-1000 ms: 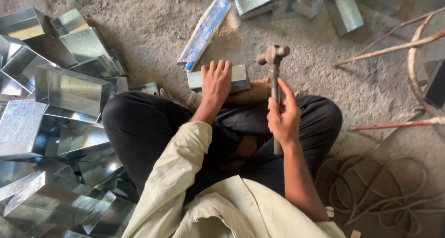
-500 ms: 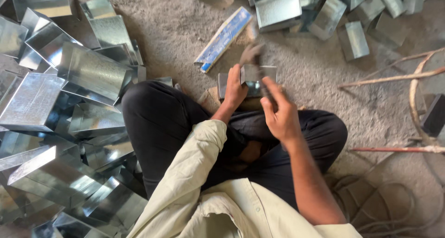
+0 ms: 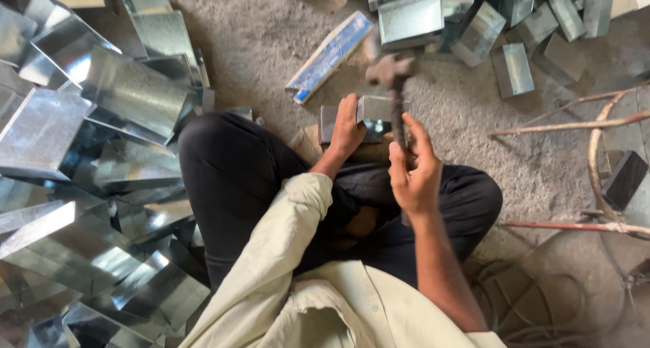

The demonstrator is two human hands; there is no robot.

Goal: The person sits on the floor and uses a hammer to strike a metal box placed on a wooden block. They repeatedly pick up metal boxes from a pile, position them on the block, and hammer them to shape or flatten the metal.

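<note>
- The right hand [image 3: 414, 172] is wrapped around the handle of a hammer [image 3: 395, 94], fingers curled on the shaft; the hammer head sits at 12 o'clock from that hand, blurred, above the workpiece.
- The left hand [image 3: 348, 126] lies palm down on a small folded sheet-metal box [image 3: 374, 110], fingers spread over its left part and pressing it down.
- That sheet-metal box rests on a low wooden block [image 3: 308, 143] on the floor, just in front of the person's crossed legs in dark trousers [image 3: 237, 179]; the left arm wears a pale long sleeve [image 3: 271, 253].
- At 11 o'clock from the hands a long flat strip with a blue face [image 3: 330, 55] lies slantwise on the gritty floor [image 3: 467, 118].
- At 12 to 2 o'clock a scatter of finished metal boxes [image 3: 474, 23] lies near the top edge.
- At 9 o'clock, filling the left side, a big heap of shiny bent metal sheets [image 3: 88, 151] lies close beside the left knee.
- At 3 o'clock thin rusty rods [image 3: 569, 124] cross the floor; at 5 o'clock a coil of cable [image 3: 528, 307] lies beside the right leg.
</note>
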